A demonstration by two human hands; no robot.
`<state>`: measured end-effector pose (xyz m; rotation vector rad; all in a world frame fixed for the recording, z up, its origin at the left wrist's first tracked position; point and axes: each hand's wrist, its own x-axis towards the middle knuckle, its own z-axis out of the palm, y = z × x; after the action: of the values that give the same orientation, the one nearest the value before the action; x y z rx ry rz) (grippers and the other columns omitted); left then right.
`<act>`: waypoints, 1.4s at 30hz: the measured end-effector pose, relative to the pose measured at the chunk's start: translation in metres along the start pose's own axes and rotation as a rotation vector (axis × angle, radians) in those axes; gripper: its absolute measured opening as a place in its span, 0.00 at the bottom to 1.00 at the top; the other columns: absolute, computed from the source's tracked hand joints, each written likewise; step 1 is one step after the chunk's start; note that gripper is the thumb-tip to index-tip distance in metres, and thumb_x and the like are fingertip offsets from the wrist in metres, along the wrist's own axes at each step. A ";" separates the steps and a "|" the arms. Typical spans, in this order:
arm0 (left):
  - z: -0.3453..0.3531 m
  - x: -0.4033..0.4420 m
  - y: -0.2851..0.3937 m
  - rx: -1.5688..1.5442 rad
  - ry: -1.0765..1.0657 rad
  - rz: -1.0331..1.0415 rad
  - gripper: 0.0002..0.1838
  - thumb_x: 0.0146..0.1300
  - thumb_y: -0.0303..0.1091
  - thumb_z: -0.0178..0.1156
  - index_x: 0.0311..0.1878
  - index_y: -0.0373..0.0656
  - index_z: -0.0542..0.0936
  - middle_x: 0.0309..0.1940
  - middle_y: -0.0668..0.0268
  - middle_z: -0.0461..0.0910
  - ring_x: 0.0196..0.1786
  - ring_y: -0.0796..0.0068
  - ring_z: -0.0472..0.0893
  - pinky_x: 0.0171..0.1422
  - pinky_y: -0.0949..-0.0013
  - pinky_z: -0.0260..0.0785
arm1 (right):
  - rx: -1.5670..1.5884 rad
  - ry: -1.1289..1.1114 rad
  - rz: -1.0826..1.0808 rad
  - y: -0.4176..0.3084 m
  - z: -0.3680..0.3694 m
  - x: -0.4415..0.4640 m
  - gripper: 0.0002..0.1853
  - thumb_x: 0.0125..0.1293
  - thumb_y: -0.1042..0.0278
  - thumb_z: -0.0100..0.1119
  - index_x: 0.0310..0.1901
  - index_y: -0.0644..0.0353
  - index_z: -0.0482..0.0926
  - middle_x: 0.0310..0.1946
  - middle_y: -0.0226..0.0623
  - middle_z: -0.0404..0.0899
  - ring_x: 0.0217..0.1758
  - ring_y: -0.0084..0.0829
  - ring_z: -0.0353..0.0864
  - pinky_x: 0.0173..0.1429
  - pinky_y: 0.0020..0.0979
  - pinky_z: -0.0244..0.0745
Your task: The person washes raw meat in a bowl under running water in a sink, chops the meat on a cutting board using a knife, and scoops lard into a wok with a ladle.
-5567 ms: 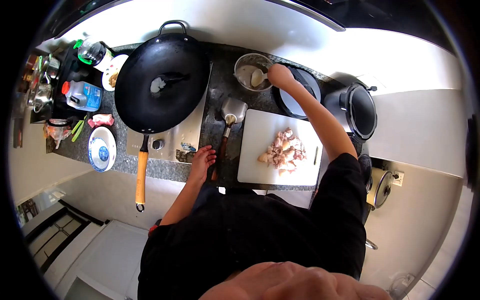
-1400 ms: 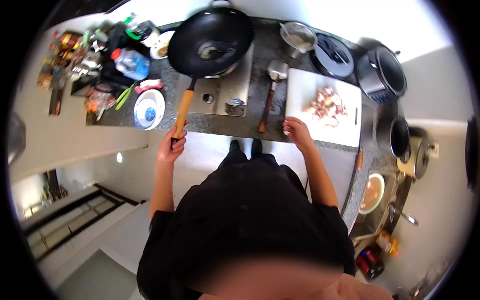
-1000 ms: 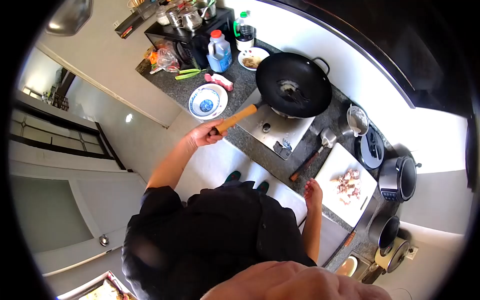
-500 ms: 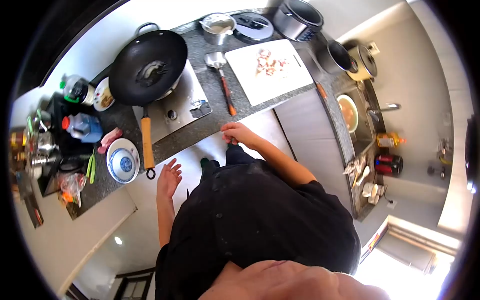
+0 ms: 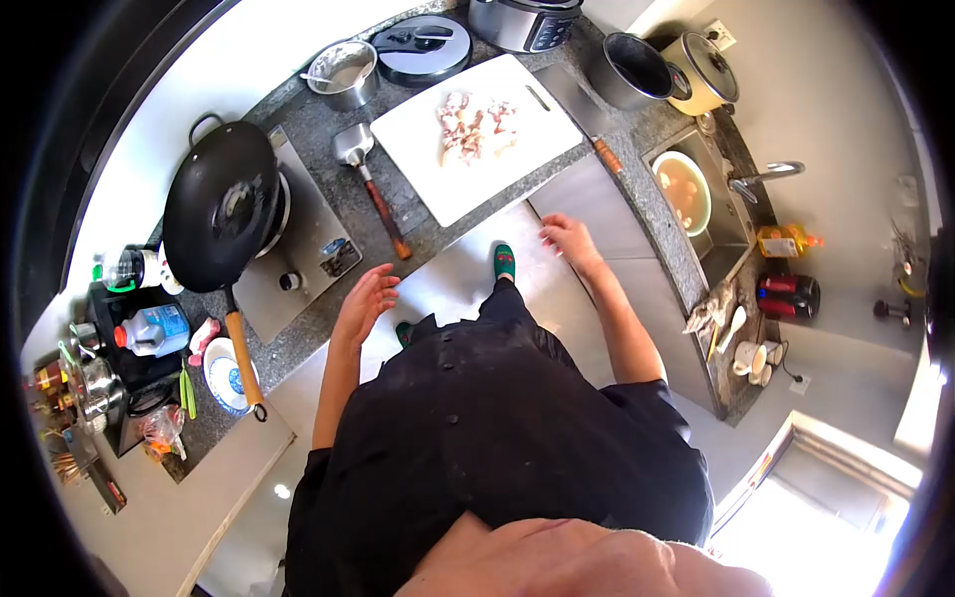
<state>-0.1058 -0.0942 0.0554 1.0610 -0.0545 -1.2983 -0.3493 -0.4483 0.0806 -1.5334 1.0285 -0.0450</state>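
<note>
My left hand (image 5: 368,303) hangs in the air in front of the counter edge, fingers apart and empty. Closest to it lies a wok spatula (image 5: 376,199) with a wooden handle. Out over the floor, in front of the cabinet doors, my right hand (image 5: 570,242) is also empty, its fingers loosely spread. Beyond it a white cutting board (image 5: 445,195) carries a pile of chopped raw meat (image 5: 476,129). A cleaver (image 5: 587,111) with a wooden handle lies right of the board. Neither hand touches anything.
On the left, a wok (image 5: 219,209) sits on the stove (image 5: 298,234), its handle jutting over a patterned bowl (image 5: 224,378). A saucepan (image 5: 348,85), pressure cooker lid (image 5: 423,50) and black pot (image 5: 632,75) stand at the back. The sink (image 5: 731,249) holds a bowl (image 5: 681,179).
The view has turned right, so the stove and board sit further left. Both hands have moved toward the right, and my right hand's fingers are more spread. A green shoe shows more fully.
</note>
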 end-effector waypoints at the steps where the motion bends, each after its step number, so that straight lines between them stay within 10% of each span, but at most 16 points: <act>1: 0.012 0.014 -0.003 0.006 0.021 0.003 0.21 0.74 0.42 0.47 0.64 0.41 0.69 0.48 0.62 0.77 0.45 0.75 0.78 0.47 0.72 0.72 | -0.007 0.059 -0.021 0.005 -0.025 0.024 0.16 0.62 0.68 0.54 0.49 0.65 0.78 0.34 0.39 0.84 0.32 0.28 0.84 0.35 0.30 0.77; 5: 0.072 0.072 -0.013 0.018 0.098 -0.078 0.22 0.73 0.43 0.50 0.64 0.41 0.69 0.48 0.63 0.77 0.45 0.76 0.77 0.47 0.73 0.71 | -0.482 0.379 -0.375 0.042 -0.121 0.130 0.12 0.62 0.67 0.57 0.44 0.63 0.81 0.38 0.45 0.82 0.36 0.35 0.83 0.40 0.34 0.77; 11: 0.157 0.150 -0.006 0.329 0.187 -0.099 0.21 0.72 0.40 0.49 0.63 0.41 0.69 0.48 0.65 0.77 0.44 0.78 0.77 0.48 0.74 0.70 | -0.875 0.507 -0.325 0.015 -0.185 0.199 0.15 0.60 0.61 0.58 0.45 0.60 0.79 0.43 0.49 0.78 0.49 0.51 0.76 0.54 0.46 0.72; 29: 0.178 0.175 -0.007 0.274 0.312 -0.049 0.22 0.69 0.41 0.53 0.62 0.42 0.71 0.46 0.66 0.78 0.41 0.78 0.78 0.47 0.73 0.71 | -1.030 0.139 -0.104 -0.002 -0.200 0.255 0.25 0.53 0.60 0.58 0.52 0.64 0.72 0.46 0.58 0.80 0.51 0.56 0.79 0.56 0.48 0.74; 35: 0.166 0.181 -0.011 0.251 0.318 -0.046 0.22 0.70 0.41 0.52 0.62 0.41 0.71 0.45 0.67 0.78 0.42 0.80 0.78 0.48 0.75 0.72 | -0.863 0.236 -0.075 -0.060 -0.192 0.207 0.22 0.54 0.56 0.57 0.46 0.65 0.79 0.44 0.56 0.81 0.51 0.55 0.79 0.55 0.48 0.73; 37: 0.168 0.186 -0.009 0.250 0.307 -0.074 0.21 0.70 0.40 0.51 0.62 0.42 0.71 0.45 0.67 0.78 0.42 0.80 0.78 0.47 0.76 0.72 | -0.864 0.299 -0.274 -0.025 -0.198 0.213 0.19 0.56 0.58 0.58 0.40 0.67 0.78 0.34 0.52 0.83 0.37 0.49 0.84 0.43 0.44 0.78; 39: 0.167 0.187 -0.010 0.255 0.298 -0.078 0.20 0.70 0.40 0.50 0.62 0.43 0.71 0.46 0.66 0.77 0.42 0.79 0.77 0.47 0.76 0.71 | -0.155 0.059 -0.079 -0.031 -0.184 0.191 0.12 0.59 0.62 0.57 0.30 0.64 0.73 0.18 0.36 0.75 0.18 0.32 0.75 0.25 0.34 0.71; 42: 0.169 0.190 -0.006 0.273 0.273 -0.077 0.20 0.71 0.40 0.50 0.62 0.42 0.71 0.46 0.66 0.77 0.43 0.79 0.77 0.48 0.74 0.70 | 0.063 -0.010 -0.019 -0.030 -0.162 0.169 0.10 0.61 0.65 0.56 0.27 0.62 0.72 0.16 0.30 0.69 0.15 0.21 0.68 0.20 0.26 0.64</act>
<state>-0.1439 -0.3453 0.0486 1.4797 0.0159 -1.2256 -0.3211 -0.6822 0.0627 -1.4846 0.9954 -0.0823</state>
